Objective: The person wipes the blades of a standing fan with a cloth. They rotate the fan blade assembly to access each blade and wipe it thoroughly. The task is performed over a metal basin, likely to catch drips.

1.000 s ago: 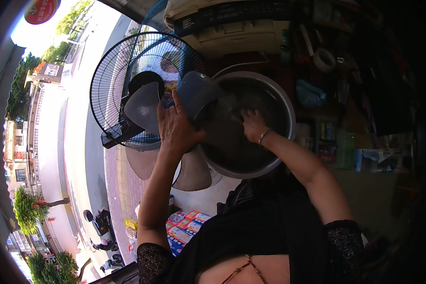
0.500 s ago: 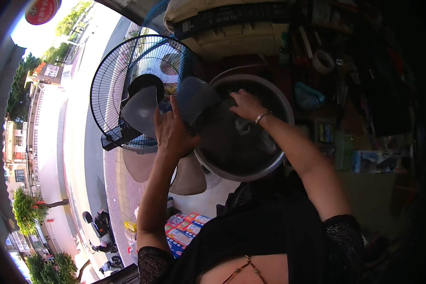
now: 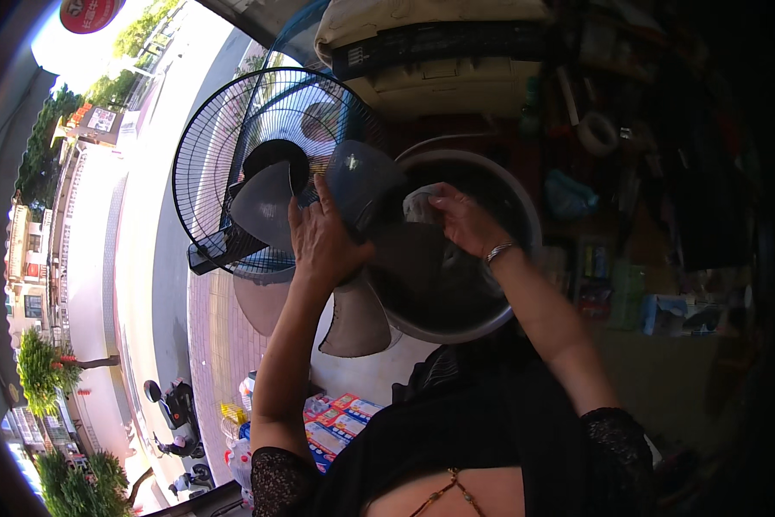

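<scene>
A grey plastic fan blade (image 3: pixel 357 319) with several wide vanes is gripped near its middle by my left hand (image 3: pixel 323 241), the index finger stretched along it. Behind it stands the round wire grille (image 3: pixel 199 142) of a fan, with a dark motor hub in its centre. My right hand (image 3: pixel 472 222) pinches a wet-looking pale cloth (image 3: pixel 420 205) over a large metal basin (image 3: pixel 532 207). The basin's inside is dark, and one vane covers part of its left side. Where my left thumb and lower fingers meet the hub is partly hidden.
Beyond the basin sits a beige case (image 3: pixel 443 82). A tape roll (image 3: pixel 597 133) and a blue plastic bag (image 3: pixel 568 194) lie among dim clutter at right. Colourful boxes (image 3: pixel 340 422) stand below, near my left arm. A street with a parked scooter (image 3: pixel 176 418) is at left.
My right hand has come up from inside the basin and now shows the pale cloth in its fingers. My left hand keeps its grip on the fan blade. The view has shifted slightly.
</scene>
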`<control>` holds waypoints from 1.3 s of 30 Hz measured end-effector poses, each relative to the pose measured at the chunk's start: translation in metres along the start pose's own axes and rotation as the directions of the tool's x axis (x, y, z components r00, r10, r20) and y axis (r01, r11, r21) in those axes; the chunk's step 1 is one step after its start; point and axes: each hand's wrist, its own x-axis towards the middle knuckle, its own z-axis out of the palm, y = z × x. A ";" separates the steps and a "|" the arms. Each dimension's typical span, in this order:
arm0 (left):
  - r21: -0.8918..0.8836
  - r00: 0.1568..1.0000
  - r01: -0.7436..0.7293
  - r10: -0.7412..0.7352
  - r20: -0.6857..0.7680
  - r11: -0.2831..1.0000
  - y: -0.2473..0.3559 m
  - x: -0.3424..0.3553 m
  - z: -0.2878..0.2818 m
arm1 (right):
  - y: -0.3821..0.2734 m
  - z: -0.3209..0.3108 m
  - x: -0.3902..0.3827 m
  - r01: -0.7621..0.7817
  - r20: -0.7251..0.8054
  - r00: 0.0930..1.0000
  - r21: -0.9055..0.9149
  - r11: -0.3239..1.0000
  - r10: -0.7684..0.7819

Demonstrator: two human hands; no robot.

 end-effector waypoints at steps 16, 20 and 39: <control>0.011 0.995 -0.029 0.030 -0.091 1.000 0.044 0.013 0.002 | 0.030 0.057 0.046 0.262 0.044 0.961 -0.467 0.844 -0.274; 0.065 0.981 -0.050 0.061 -0.182 0.997 0.037 0.012 0.012 | 0.045 0.061 0.044 0.411 -0.035 0.878 -0.458 0.788 -0.478; 0.056 0.999 -0.033 0.032 0.022 0.998 0.022 -0.011 0.009 | -0.014 -0.047 0.041 0.296 -0.288 0.881 -0.283 0.912 -0.375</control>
